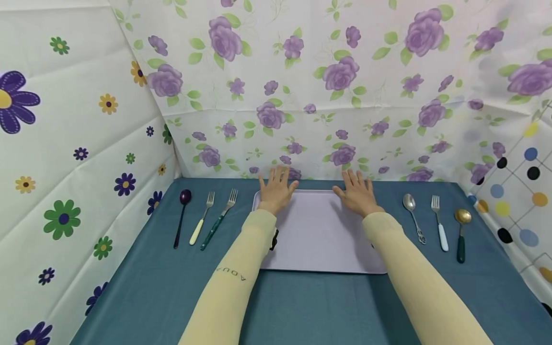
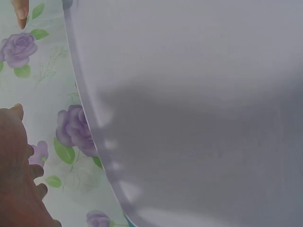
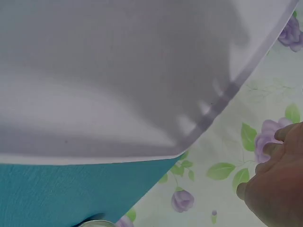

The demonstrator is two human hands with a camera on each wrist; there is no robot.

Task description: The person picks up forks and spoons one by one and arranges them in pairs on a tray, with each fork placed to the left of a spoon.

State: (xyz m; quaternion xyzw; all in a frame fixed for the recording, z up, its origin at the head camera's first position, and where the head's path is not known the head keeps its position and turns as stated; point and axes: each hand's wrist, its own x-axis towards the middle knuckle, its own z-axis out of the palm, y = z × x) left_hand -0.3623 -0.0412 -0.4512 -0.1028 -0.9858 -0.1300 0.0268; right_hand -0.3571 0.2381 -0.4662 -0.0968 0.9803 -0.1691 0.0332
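A pale lilac rectangular tray (image 1: pixel 323 239) lies flat on the blue cloth. My left hand (image 1: pixel 275 191) reaches over its far left corner, palm down, fingers spread and straight. Over the far right corner my right hand (image 1: pixel 357 194) is stretched out the same way, and neither hand holds anything. In the left wrist view the left hand (image 2: pixel 19 170) appears at the edge, beside the tray's rim (image 2: pixel 85 99). The right wrist view shows the right hand (image 3: pixel 279 179) past the tray's corner, with finger shadows falling on the tray.
Left of the tray lie a dark purple-headed spoon (image 1: pixel 185 196), a cream-handled fork (image 1: pixel 197 232) and a green-handled fork (image 1: pixel 213 232). On the right are a silver spoon (image 1: pixel 409 202), a white-handled fork (image 1: pixel 442 238) and a gold spoon with green handle (image 1: pixel 463 216). Flowered cloth (image 1: pixel 302 96) hangs behind.
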